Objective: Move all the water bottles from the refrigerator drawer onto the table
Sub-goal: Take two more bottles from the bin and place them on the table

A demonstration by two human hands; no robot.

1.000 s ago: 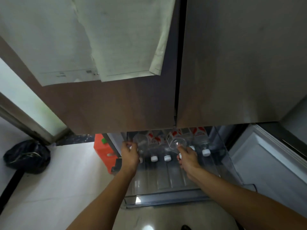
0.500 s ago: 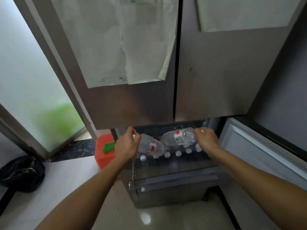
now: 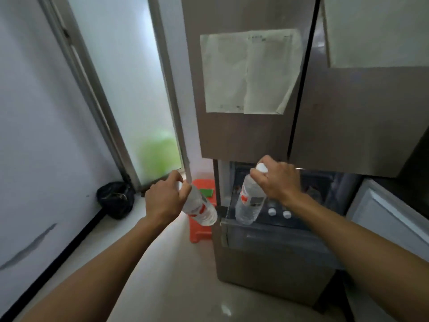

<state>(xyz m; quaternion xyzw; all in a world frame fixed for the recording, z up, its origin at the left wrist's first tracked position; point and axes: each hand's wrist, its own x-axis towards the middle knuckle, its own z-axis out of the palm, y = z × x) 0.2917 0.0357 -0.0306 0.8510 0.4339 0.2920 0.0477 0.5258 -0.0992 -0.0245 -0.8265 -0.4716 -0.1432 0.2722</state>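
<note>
My left hand (image 3: 166,198) grips the neck of a clear water bottle (image 3: 200,209) with a red-and-white label, held tilted in the air to the left of the refrigerator. My right hand (image 3: 278,182) holds a second water bottle (image 3: 249,203) by its white cap end, hanging bottom down over the left front corner of the open refrigerator drawer (image 3: 267,228). Inside the drawer the white caps of remaining bottles (image 3: 279,213) show beside my right wrist; their bodies are mostly hidden. No table is in view.
The refrigerator's upper doors (image 3: 243,135) are closed, with papers (image 3: 250,73) stuck on them. An orange stool (image 3: 200,228) stands left of the drawer. A black bag (image 3: 116,199) lies by the frosted glass door (image 3: 130,89). A white appliance (image 3: 390,219) stands at right.
Both hands have lifted their bottles up out of the drawer. The left bottle moved left past the refrigerator's edge. My view has pulled back and turned left.
</note>
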